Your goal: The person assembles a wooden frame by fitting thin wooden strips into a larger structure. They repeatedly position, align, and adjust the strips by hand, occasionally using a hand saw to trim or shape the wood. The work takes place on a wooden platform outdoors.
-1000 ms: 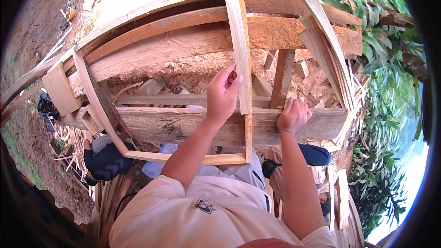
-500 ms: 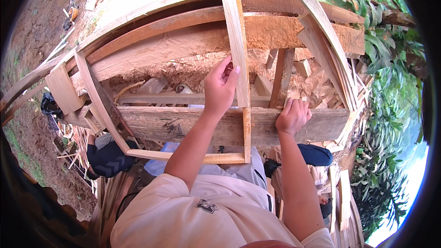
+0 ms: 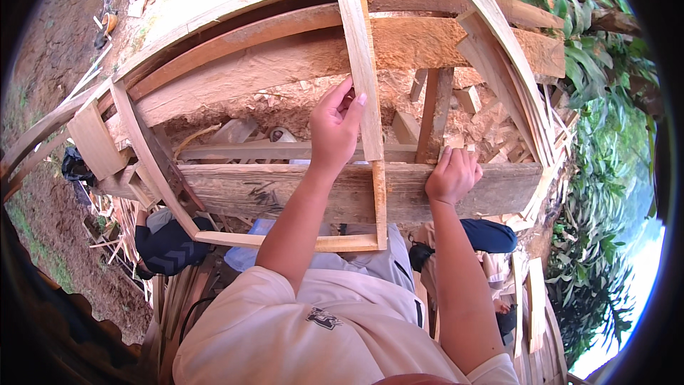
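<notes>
Two hands work on a wooden frame: the left hand (image 3: 335, 125) has slid higher, pinching the upright slat (image 3: 362, 78); the right hand (image 3: 452, 175), fingers curled, stays pressed on the thick crossbeam (image 3: 285, 189).

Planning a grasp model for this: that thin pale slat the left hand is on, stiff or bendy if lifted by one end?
Probably bendy: the slat is long and thin next to the thick beam under the right hand. Likely light, since the left hand steadies it with fingers alone. Flat and rough-sawn, so unlikely to roll or slip.
</notes>
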A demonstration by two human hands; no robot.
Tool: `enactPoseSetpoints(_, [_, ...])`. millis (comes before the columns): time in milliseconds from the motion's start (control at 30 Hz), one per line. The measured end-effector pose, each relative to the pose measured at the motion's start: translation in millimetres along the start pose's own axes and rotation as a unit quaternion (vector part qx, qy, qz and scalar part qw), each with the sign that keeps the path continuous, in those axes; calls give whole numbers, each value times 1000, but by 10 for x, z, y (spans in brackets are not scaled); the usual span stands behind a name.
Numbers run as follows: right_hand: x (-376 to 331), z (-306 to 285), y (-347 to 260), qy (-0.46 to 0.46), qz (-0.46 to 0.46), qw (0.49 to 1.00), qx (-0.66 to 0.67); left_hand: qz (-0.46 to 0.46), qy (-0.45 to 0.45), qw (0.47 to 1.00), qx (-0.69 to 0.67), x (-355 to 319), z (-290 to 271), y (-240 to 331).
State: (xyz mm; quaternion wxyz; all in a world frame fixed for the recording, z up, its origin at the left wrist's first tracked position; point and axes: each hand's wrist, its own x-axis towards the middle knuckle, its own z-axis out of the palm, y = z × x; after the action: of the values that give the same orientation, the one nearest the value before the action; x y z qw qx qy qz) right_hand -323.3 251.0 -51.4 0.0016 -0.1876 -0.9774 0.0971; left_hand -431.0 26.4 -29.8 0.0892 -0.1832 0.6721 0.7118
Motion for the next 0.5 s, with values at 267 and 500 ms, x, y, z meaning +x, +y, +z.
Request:
enactPoseSetpoints(267, [-6, 5, 8, 0, 1, 1000, 4, 17, -1, 1000, -7, 53, 33, 60])
enactPoseSetpoints(500, [-16, 13, 10, -2, 3, 1000, -4, 23, -13, 999, 18, 50, 1, 68])
